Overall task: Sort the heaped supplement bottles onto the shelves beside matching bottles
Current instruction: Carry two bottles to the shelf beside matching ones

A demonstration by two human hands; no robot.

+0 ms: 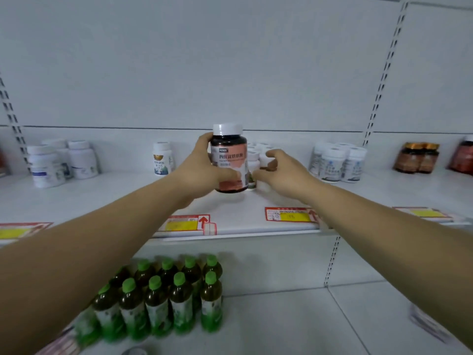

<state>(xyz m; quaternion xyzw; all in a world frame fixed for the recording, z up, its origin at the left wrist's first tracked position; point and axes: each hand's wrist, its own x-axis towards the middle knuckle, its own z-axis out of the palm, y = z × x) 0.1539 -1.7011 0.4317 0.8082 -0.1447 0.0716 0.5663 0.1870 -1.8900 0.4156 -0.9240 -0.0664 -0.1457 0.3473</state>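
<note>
Dark bottle held up at the upper shelf

The dark bottle (229,160) is gripped by the left hand (202,170); behind it, blurred white bottles (258,155) are approached, perhaps touched, by the loosely curled right hand (279,172).

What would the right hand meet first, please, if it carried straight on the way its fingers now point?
Probably the small white bottles bunched just behind the dark bottle that the left hand grips; the right hand is nearly on them, though depth is unclear.
</note>
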